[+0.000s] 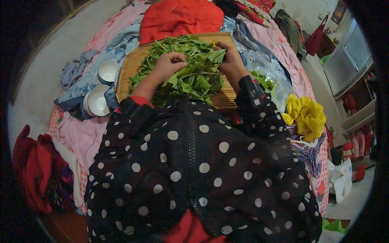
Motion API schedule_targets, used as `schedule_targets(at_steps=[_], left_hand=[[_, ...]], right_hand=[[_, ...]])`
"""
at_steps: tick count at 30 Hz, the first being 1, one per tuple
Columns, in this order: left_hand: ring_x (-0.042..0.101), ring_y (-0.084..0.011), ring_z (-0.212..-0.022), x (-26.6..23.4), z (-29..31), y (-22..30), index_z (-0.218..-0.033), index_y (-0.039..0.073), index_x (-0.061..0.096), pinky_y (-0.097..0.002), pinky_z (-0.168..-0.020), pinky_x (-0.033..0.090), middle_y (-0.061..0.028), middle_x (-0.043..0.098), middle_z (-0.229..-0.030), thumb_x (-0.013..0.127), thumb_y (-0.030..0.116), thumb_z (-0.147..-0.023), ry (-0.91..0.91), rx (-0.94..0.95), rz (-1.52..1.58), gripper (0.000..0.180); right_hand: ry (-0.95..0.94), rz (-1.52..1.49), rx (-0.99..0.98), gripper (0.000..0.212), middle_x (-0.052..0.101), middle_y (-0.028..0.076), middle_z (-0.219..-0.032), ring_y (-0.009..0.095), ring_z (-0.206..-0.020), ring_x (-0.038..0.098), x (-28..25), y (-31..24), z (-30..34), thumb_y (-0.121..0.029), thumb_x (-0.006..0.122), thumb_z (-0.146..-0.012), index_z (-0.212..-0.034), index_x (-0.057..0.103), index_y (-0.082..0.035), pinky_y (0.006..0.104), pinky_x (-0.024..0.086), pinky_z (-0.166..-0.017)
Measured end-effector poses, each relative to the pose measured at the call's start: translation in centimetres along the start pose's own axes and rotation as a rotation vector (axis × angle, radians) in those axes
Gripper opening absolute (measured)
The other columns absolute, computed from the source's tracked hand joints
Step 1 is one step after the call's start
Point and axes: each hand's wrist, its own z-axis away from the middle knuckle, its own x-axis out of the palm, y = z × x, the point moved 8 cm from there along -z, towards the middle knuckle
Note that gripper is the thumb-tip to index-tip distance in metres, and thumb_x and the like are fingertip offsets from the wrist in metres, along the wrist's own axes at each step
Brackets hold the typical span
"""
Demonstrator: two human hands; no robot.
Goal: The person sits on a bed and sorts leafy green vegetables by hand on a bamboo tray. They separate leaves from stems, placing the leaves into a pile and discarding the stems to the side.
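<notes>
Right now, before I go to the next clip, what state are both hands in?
Left hand: fingers curled over the leafy greens; whether it holds any cannot be told.
Right hand: partly curled at a green leaf; grip unclear.

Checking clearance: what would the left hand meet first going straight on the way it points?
The left hand would likely meet the leafy greens first; their exact depth is unclear here.

Two white bowls [98, 100] are set close together on rumpled blue cloth [75, 91], spread over pink bedding [79, 135]. Red cloth [182, 20] is laid beyond; a yellow mesh bundle [308, 117] is placed at right, red fabric [35, 170] at lower left.
</notes>
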Motion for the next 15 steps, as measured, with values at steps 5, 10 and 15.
schedule_targets(at_steps=[5, 10, 15], left_hand=[[0.057, -0.0120, -0.090, -0.2, -0.2, -0.8, -0.088, 0.005, 0.064, -0.0277, -0.081, 0.045, -0.0051, 0.062, -0.105, 0.067, 0.013, -0.077, 0.010, -0.032, 0.031, 0.015], [0.057, -0.0108, -0.089, 0.5, -0.5, -1.2, -0.091, 0.004, 0.063, -0.0261, -0.079, 0.046, -0.0050, 0.062, -0.106, 0.064, 0.012, -0.081, -0.062, -0.064, 0.166, 0.013], [0.057, -0.0104, -0.088, 0.1, -0.1, -0.9, -0.094, 0.004, 0.064, -0.0256, -0.080, 0.045, -0.0035, 0.063, -0.100, 0.062, 0.012, -0.082, 0.014, -0.099, 0.166, 0.015]], right_hand=[[-0.010, 0.107, -0.051, 0.012, 0.050, 0.001, -0.060, 0.017, -0.052, 0.048, -0.7, -3.1, 2.0, -0.015, 0.054, -0.085, -0.076, 0.050, -0.009, 0.0294, 0.044, -0.053], [-0.116, -0.081, -0.001, 0.012, 0.052, 0.002, -0.063, 0.019, -0.056, 0.050, -1.3, 0.9, -1.7, -0.017, 0.055, -0.082, -0.076, 0.053, -0.007, 0.0328, 0.046, -0.057], [-0.351, 0.061, -0.102, 0.014, 0.044, 0.000, -0.062, 0.015, -0.054, 0.045, 1.9, 2.7, -4.3, -0.015, 0.046, -0.089, -0.076, 0.044, -0.009, 0.0279, 0.041, -0.053]])
